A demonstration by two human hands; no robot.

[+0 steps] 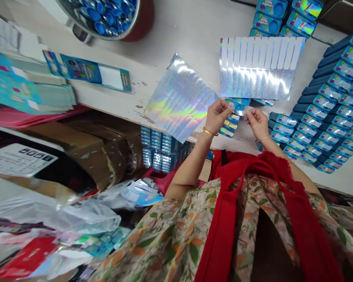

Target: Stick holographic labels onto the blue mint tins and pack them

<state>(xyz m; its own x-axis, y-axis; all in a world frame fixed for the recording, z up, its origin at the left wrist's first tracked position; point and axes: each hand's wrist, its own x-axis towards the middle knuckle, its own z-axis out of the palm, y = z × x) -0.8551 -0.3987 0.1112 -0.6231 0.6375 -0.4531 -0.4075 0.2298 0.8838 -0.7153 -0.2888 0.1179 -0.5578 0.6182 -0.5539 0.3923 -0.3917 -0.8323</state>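
Over the worktable, my left hand [218, 116] has thumb and forefinger pinched together beside the corner of a loose holographic silver sheet [181, 100]. My right hand [257, 122] is also pinched, a short way to the right. A small shiny sticker strip [239, 112] stretches between the fingertips of both hands. Just below it lie small blue printed boxes [228, 127], partly covered by my left hand. Beyond the hands rests a holographic sticker sheet [254, 80] with a row of white bare strips along its upper part.
Rows of blue boxes [326, 113] stand at the right, with more [272, 17] at the back. A metal pot [135, 23] full of blue tins is at upper left. A flattened blue carton [85, 72] lies on the white table [176, 23]. Cardboard boxes [97, 152] sit below its edge.
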